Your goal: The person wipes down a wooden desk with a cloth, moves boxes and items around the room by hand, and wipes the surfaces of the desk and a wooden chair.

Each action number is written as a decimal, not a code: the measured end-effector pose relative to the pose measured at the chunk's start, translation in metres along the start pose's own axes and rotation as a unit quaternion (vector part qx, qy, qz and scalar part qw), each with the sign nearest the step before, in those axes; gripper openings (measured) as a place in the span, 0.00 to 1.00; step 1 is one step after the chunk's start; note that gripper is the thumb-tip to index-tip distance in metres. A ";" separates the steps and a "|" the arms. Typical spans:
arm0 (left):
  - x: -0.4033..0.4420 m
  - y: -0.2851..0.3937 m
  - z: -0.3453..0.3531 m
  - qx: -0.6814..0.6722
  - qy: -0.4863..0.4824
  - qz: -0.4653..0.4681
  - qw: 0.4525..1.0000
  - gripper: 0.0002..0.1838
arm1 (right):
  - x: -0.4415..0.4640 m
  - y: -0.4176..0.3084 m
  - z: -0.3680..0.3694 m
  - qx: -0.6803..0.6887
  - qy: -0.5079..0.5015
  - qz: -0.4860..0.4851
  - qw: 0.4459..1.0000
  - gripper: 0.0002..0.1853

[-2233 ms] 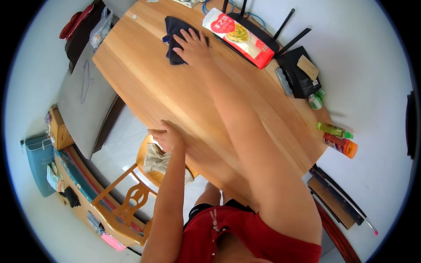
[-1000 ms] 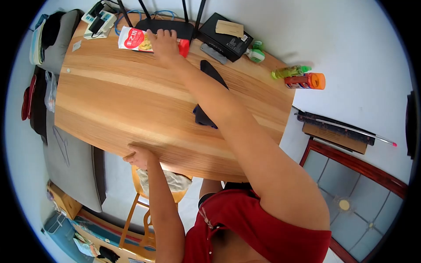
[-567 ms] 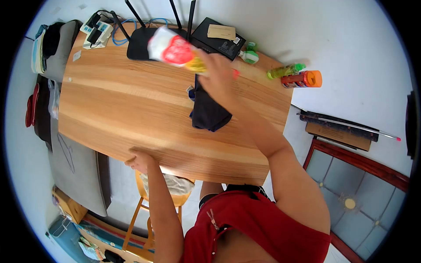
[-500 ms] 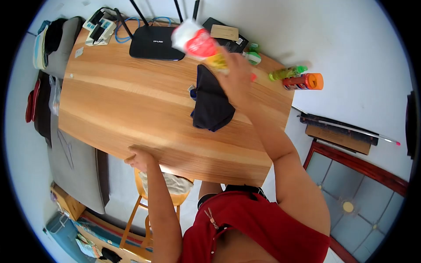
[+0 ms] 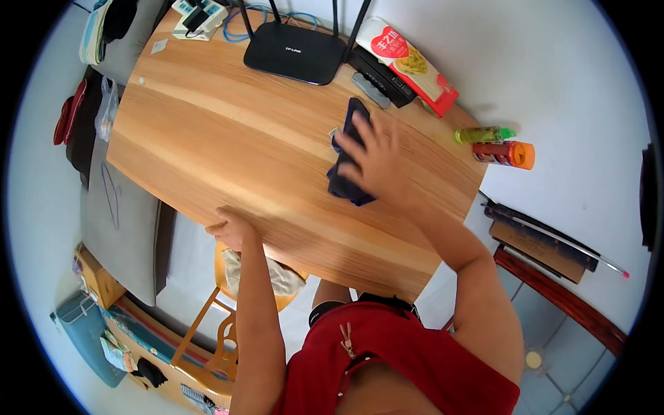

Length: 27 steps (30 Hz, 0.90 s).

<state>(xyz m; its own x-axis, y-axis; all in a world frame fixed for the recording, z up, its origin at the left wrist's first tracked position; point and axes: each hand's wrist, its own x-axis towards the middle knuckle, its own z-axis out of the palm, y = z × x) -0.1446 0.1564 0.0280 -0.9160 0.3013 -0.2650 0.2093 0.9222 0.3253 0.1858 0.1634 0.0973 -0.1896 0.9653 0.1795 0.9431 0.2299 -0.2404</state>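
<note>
Over the dark cloth (image 5: 351,181) on the wooden table (image 5: 228,145), my right hand (image 5: 379,160) is spread and slightly blurred; whether it touches the cloth I cannot tell. My left hand (image 5: 232,229) rests at the table's near-left edge, its fingers curled against the rim. The red and white food packet (image 5: 408,63) lies on top of the black box (image 5: 384,77) by the wall. Left of that box sits the black router (image 5: 295,52) with its antennas up.
A grey object (image 5: 371,90) lies beside the box. At the right end are a green-capped bottle (image 5: 482,135) and an orange-lidded container (image 5: 505,154). A power strip (image 5: 200,19) sits at the back left. A chair (image 5: 223,266) with a cloth stands below the near edge.
The packet went from in front of the router, in my right hand, to the top of the box and was let go. My right hand came back to the dark cloth. The view has shifted.
</note>
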 end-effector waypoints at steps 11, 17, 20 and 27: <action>0.001 0.003 0.002 -0.004 -0.003 0.002 1.000 0.46 | 0.077 -0.034 0.101 0.188 0.161 0.006 0.969 0.22; 0.006 -0.003 0.006 0.004 0.004 0.004 1.000 0.45 | 0.236 -0.020 0.088 0.056 0.272 0.069 0.958 0.23; 0.006 0.001 0.004 0.005 0.001 -0.012 1.000 0.45 | 0.268 -0.011 0.158 -0.011 0.193 0.116 0.974 0.27; 0.009 -0.004 0.008 0.012 0.012 -0.008 1.000 0.44 | 0.217 -0.121 0.177 0.123 -0.002 -0.160 0.979 0.28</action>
<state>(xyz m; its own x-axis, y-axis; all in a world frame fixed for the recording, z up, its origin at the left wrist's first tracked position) -0.1514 0.1574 0.0168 -0.9270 0.2805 -0.2490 0.2019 0.9327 0.2988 -0.0175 0.3673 -0.0033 -0.4663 0.8395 0.2789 0.7410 0.5428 -0.3952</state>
